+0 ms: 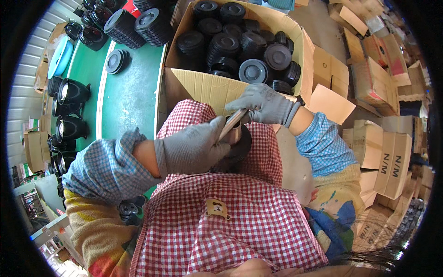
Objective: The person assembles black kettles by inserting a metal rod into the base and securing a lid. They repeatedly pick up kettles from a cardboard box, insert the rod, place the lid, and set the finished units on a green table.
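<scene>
My left hand (191, 147), in a grey glove, is closed round the lower end of a flat, light-coloured strip (232, 124). My right hand (264, 105), gloved the same way, grips the strip's upper end with curled fingers. The strip slants over the mouth of a black vessel (242, 144) with a shiny metal inside, held at my lap. My left hand hides much of that vessel, and I cannot tell how firmly it touches it.
Ahead stands an open cardboard box (198, 85) full of stacked black round lids (254, 71). To the left a green bench (124, 101) carries more lid stacks (122, 27) and black vessels (72, 92). A blue basin (60, 57) sits beyond. Cartons (392, 157) crowd the right side.
</scene>
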Demonstrator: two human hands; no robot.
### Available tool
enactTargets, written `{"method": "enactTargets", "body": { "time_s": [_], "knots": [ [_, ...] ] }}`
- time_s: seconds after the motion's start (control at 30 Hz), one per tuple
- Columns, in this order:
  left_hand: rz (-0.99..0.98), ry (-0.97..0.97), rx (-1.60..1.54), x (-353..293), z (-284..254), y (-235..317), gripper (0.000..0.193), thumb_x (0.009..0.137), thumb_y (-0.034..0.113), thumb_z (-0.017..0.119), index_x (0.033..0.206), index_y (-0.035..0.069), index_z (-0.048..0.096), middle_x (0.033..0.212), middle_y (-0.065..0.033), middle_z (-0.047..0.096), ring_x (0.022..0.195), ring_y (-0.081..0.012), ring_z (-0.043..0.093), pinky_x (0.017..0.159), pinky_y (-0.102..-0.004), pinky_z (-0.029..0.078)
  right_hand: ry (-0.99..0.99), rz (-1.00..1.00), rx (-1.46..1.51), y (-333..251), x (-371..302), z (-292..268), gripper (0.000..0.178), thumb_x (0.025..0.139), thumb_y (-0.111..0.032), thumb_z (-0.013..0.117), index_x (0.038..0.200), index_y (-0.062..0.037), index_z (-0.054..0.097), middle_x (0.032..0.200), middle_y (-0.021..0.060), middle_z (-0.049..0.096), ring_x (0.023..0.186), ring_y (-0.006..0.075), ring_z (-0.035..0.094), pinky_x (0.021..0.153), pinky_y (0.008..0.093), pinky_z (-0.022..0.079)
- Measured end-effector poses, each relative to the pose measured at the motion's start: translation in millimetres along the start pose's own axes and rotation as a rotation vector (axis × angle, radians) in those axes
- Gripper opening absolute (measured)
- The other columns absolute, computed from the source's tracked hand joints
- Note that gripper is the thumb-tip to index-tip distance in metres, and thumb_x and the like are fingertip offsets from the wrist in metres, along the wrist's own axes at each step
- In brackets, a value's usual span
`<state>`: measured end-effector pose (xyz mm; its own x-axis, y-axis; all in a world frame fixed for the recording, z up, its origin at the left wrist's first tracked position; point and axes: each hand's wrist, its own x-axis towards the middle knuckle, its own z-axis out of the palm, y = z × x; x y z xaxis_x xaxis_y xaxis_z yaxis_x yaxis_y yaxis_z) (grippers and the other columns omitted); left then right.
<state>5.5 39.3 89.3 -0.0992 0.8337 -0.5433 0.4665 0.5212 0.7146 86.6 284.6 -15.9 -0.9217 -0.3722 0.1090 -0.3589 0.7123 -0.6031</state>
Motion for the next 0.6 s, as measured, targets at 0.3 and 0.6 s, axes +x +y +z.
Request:
{"method": "enactTargets", "body": {
  "time_s": [0.3, 0.6],
  "knots": [
    [-0.083, -0.072, -0.081, 2, -5, 9, 0.039, 0.098, 0.014, 0.055, 0.131, -0.003, 0.042, 0.099, -0.0289, 0.068, 0.091, -0.0416, 0.071, 0.077, -0.047, 0.058, -0.004, 0.006, 0.011, 0, -6, 14, 0.037, 0.084, -0.034, 0.074, 0.119, -0.0252, 0.069, 0.09, 0.0116, 0.071, 0.087, 0.0345, 0.068, 0.078, 0.0471, 0.052],
    [-0.25, 0.083, 0.087, 28, 5, 28, 0.031, 0.1, 0.023, 0.055, 0.121, 0.001, 0.059, 0.091, -0.023, 0.069, 0.086, -0.0398, 0.071, 0.079, -0.0471, 0.056, -0.578, 0.069, 0.159, 16, 19, -8, 0.04, 0.084, -0.041, 0.077, 0.119, -0.0244, 0.066, 0.099, 0.0105, 0.074, 0.093, 0.0355, 0.069, 0.081, 0.0473, 0.053]
  ]
}}
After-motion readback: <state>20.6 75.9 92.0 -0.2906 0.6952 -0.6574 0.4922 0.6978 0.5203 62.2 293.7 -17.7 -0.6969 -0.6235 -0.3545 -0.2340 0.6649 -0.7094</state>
